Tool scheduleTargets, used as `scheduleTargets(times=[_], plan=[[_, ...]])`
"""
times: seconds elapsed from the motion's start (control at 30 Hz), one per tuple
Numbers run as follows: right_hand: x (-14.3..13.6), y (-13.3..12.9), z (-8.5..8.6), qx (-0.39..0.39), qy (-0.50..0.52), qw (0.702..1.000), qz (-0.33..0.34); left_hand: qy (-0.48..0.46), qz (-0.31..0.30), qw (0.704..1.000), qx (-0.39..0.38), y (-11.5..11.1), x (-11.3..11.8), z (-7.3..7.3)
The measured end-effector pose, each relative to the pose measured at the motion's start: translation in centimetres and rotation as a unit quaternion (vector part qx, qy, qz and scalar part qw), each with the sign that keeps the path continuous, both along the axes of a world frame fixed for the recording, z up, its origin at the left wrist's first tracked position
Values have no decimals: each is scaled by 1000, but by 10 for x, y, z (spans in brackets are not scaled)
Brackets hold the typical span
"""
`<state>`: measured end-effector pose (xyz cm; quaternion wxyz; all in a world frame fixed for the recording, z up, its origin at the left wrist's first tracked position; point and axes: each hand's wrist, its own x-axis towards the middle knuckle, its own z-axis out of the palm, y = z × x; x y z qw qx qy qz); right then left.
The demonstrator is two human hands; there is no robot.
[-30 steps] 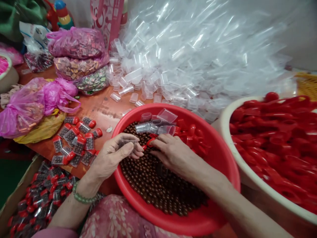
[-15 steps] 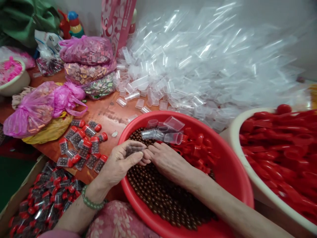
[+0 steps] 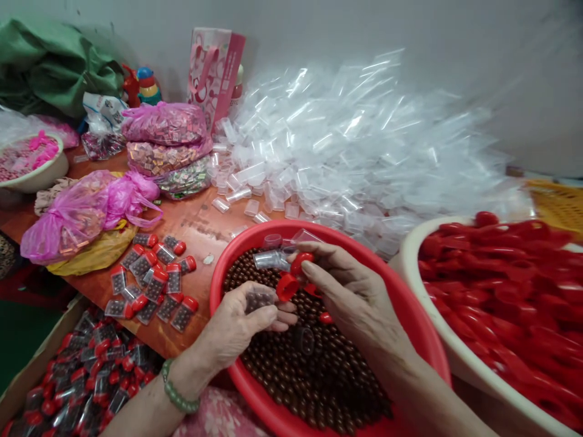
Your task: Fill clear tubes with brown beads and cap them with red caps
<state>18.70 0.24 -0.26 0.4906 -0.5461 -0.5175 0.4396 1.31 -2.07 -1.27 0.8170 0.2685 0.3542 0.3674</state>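
Observation:
My left hand (image 3: 248,318) is closed around a clear plastic tube (image 3: 260,298) with dark balls showing inside it. Between the thumb and fingers of my right hand (image 3: 350,291) is a red plastic cap (image 3: 286,286), held by the tube's mouth; I cannot tell whether the two touch. Both hands are over a red basin (image 3: 444,346) of shiny brown balls (image 3: 314,376). Clear tubes (image 3: 271,260) lie at the basin's far side. One more clear tube (image 3: 304,340) rests on the balls below my hands.
Capped, filled tubes (image 3: 155,282) lie on the table (image 3: 200,221), and more fill a box (image 3: 91,376) at lower left. Loose clear tubes (image 3: 328,158) are heaped behind the basin. A white tub (image 3: 412,243) of red parts stands right; pink bags (image 3: 68,215) lie left.
My right hand has risen from the balls and now holds a red cap near the tube. My left hand keeps its tube and has shifted slightly. The whole view has tilted up.

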Motion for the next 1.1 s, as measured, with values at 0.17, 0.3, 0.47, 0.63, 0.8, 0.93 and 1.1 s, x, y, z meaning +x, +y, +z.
scheduleTargets(times=[0.17,0.3,0.47,0.63,0.8,0.93,1.1], plan=[[1,-12,4,-25,78,997,6,-20,38,998,-43,3,5,3],[-2,-22,3,-56,72,995,50,-30,63,997,-40,7,7,6],[-6,-25,0,-35,9,998,48,-25,84,996,-31,9,9,5],[-8,-22,7,37,-3,995,-88,-32,74,996,-28,8,8,0],[-15,-26,6,190,-28,972,-133,-56,68,993,-75,9,8,4],[-10,-34,3,213,-91,972,-24,-37,93,992,-82,13,8,5],[0,-30,4,181,-116,976,40,1,115,992,-43,14,9,-2]])
